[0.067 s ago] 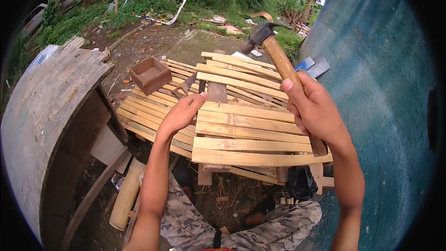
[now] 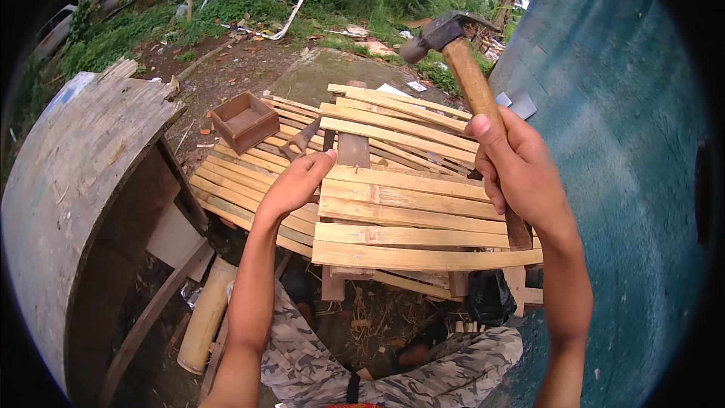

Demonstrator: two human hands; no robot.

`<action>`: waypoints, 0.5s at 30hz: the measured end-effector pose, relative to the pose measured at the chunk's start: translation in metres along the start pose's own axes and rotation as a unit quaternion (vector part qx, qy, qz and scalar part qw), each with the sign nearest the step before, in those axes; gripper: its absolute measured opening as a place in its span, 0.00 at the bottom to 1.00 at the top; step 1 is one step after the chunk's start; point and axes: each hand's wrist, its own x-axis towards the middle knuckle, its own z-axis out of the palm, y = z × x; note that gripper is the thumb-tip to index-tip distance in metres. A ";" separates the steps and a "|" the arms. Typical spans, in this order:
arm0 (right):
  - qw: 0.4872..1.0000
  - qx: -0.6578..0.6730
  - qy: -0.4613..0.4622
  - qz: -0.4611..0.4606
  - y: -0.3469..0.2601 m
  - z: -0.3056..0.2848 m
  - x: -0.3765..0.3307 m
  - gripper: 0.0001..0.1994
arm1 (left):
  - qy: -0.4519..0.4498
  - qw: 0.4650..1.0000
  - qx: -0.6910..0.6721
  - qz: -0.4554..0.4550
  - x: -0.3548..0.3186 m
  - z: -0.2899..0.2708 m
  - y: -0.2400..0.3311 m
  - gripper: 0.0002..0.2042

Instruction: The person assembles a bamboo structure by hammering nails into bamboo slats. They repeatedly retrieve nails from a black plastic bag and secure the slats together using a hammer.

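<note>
My right hand (image 2: 522, 162) is wrapped around the wooden handle of a claw hammer (image 2: 472, 79), raised above the right side of the work with its dark metal head up and to the left. My left hand (image 2: 296, 183) grips the left end of a bamboo slat (image 2: 423, 181), its thumb on top and its other fingers mostly hidden. A nail (image 2: 356, 170) stands up from this slat near its left end. Nearer me, several more bamboo slats (image 2: 423, 258) lie side by side across a wooden crosspiece (image 2: 353, 149), with nail heads showing near their left ends.
Beyond my left hand lie a handsaw (image 2: 300, 141) and an open brown wooden box (image 2: 244, 121) on a bamboo-slat surface (image 2: 234, 177). A curved weathered board (image 2: 83, 151) stands left; a blue-green wall (image 2: 627, 181) rises right. A bamboo piece (image 2: 205, 317) leans below.
My right hand and the hammer have moved slightly up and to the right. My left hand and the slats have stayed nearly in place.
</note>
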 end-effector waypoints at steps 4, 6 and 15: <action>0.991 0.039 0.086 -0.092 0.013 0.039 0.002 0.18 | 0.006 1.000 0.005 0.015 0.003 0.000 -0.005 0.26; 0.983 -0.174 -0.036 -0.044 0.029 0.053 0.003 0.20 | 0.009 1.000 0.002 0.026 0.008 -0.001 -0.006 0.26; 0.997 0.066 0.044 -0.024 0.013 0.012 0.004 0.18 | 0.040 0.996 0.031 0.074 0.015 0.001 -0.015 0.26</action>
